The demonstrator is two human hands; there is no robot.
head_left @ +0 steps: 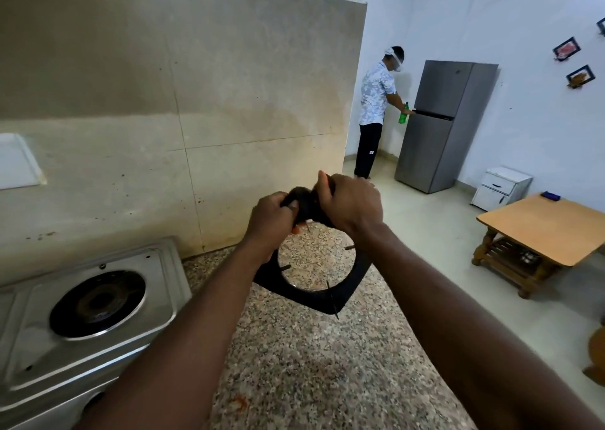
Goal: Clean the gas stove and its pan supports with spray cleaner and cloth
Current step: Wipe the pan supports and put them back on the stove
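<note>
**Pan support held up off the counter, cloth bunched at its top edge**

The largest thing in view is the beige tiled wall [183, 102], stained and spotted, which ends at a corner where the room opens out to the right. Below it a speckled granite counter [311, 347] runs toward the camera, with a small orange smear near its front. Past the corner are a pale floor and white walls. A grey fridge [438, 125] stands there with another person [373, 112] at it, holding a green bottle [403, 113]. A wooden table [540, 229] stands at the right, and a small white cabinet [501, 187] sits between table and fridge.

The steel gas stove [29, 347] sits on the counter at the lower left. Its one visible burner [98, 302] is bare, with no support over it.

The pan support [314, 292] is right of the stove and in the air above the counter. It is a black square frame with a round opening and thin prongs. It hangs tilted, top edge in the hands, lowest corner pointing down and toward the camera. Being square, it has no true long axis (its diagonal from hands to low corner is the longest line).

The left hand [271, 220] is curled tight round the support's upper left edge. The right hand [350, 207], thumb up, is wrapped round a dark cloth [304, 203] wadded against that same edge. How far the left fingers also catch the cloth is unclear.
</note>
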